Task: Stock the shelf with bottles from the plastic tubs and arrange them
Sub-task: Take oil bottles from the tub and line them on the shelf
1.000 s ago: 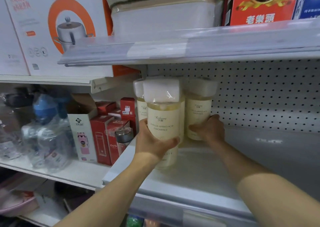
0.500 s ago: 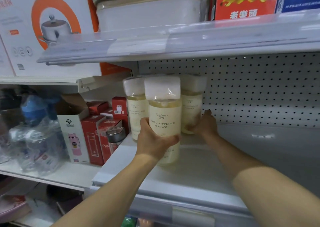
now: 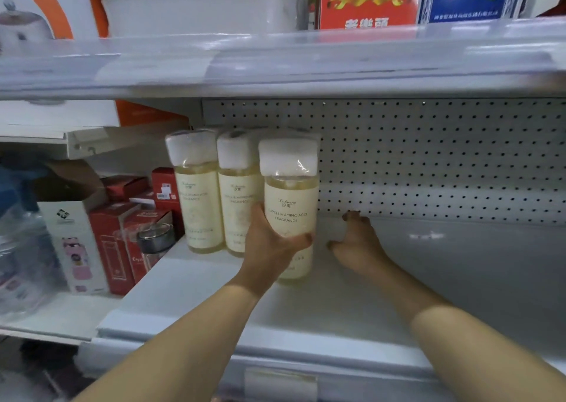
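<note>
My left hand point(image 3: 269, 245) grips a bottle point(image 3: 289, 208) upright on the shelf point(image 3: 214, 294). Two more bottles point(image 3: 214, 193) stand just left of it, behind my knuckles. My right hand point(image 3: 356, 242) holds nothing, fingers loosely spread, just right of the bottle, near the pegboard point(image 3: 428, 156).

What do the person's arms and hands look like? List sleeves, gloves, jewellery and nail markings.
Both forearms are bare; no sleeve shows in view. The left hand and right hand wear no gloves, and no rings, watch or bracelets show. Dark polish shows on the fingernails of both hands.
</note>
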Tool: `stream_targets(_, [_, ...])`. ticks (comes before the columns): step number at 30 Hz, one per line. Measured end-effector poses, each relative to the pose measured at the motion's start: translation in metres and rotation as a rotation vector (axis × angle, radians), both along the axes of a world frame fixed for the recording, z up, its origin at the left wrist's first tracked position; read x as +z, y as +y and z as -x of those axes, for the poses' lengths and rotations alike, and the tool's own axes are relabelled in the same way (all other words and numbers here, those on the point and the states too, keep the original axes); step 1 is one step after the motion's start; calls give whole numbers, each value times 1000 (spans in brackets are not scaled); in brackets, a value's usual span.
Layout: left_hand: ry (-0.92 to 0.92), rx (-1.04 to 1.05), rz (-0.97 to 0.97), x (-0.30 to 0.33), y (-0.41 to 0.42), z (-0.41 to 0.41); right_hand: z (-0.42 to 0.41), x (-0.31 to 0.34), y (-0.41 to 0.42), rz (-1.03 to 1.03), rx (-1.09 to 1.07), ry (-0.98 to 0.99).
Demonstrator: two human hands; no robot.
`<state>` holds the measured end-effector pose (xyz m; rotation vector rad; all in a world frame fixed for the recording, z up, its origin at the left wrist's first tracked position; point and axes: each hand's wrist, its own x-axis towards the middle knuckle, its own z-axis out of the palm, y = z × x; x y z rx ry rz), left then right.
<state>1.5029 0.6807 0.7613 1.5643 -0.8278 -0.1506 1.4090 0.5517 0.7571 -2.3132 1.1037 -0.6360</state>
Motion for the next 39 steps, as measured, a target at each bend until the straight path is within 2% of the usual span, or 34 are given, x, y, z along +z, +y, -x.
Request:
stream_targets(5, [-90, 97, -95, 0, -6, -3, 5, 0, 0, 4, 30, 13])
stream_targets(9, [-285, 251, -285, 5, -3, 1, 9, 0, 1, -15, 52, 20])
stream_targets(13, [-348, 313, -473, 11, 2, 7, 12, 2, 3, -12, 55, 30])
stream_targets(24, [-270, 454, -447, 10, -21, 1, 16, 1, 2, 1, 78, 78])
stream_targets(32, [-339, 526, -517, 13, -25, 3, 14, 2, 3, -2, 88, 90])
stream_targets(39, [-357, 510, -533, 10, -21, 9, 18, 4, 9, 9, 104, 88])
